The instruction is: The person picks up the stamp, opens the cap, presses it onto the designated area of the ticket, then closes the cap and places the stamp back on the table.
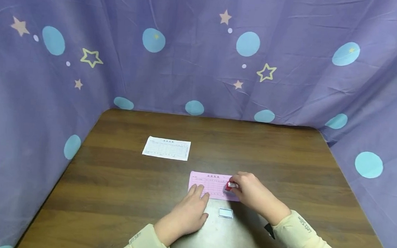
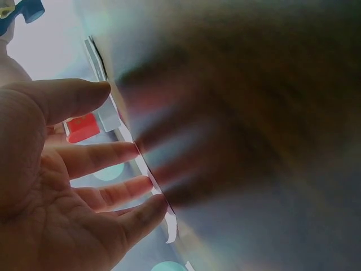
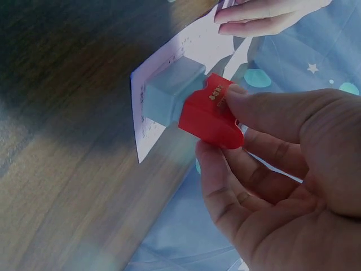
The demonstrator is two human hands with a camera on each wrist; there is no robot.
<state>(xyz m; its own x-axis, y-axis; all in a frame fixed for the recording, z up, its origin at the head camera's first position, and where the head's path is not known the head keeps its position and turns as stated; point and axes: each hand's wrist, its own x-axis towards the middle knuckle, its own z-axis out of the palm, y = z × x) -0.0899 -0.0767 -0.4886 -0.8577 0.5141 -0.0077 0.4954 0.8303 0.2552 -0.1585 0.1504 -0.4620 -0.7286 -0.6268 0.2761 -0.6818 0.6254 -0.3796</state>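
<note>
A pink printed form (image 1: 212, 183) lies on the table in front of me. My right hand (image 1: 250, 189) pinches a self-inking stamp by its red top (image 3: 211, 110), between thumb and fingers. The stamp's translucent grey base (image 3: 174, 90) stands on the right part of the form, its underside hidden. With fingers spread and fairly straight, my left hand (image 1: 190, 213) rests its fingertips on the form's lower left edge. Just below the form sits a small pale-blue rectangular piece (image 1: 225, 213) with a clear rim, between the two hands.
Farther back and to the left, a white printed form (image 1: 167, 148) lies flat on the brown wooden table (image 1: 119, 195). A purple curtain (image 1: 195, 63) with stars and blue dots hangs around the table's back and sides.
</note>
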